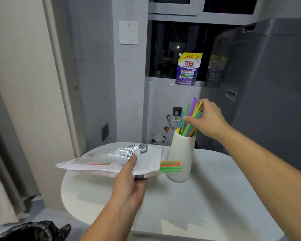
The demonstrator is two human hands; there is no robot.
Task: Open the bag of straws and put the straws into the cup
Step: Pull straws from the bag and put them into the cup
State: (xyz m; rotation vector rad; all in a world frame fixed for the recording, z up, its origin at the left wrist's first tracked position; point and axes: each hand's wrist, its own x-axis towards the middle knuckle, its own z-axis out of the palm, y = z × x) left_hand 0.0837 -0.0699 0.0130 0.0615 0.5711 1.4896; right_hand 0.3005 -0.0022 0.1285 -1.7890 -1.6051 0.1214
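Note:
A tall cream cup (180, 159) stands upright on the white table (207, 197). A bunch of coloured straws (189, 122) leans in it, tops sticking out above the rim. My right hand (208, 119) grips the upper ends of that bunch. My left hand (129, 181) holds the white plastic straw bag (109, 160) level above the table, left of the cup, thumb on top. Several orange and green straws (171, 166) poke out of the bag's open right end, in front of the cup.
A grey washing machine (268, 84) stands behind the table at right. A purple detergent pouch (188, 69) sits on the windowsill. A black rubbish bag (31, 231) lies at the bottom left, next to a curtain.

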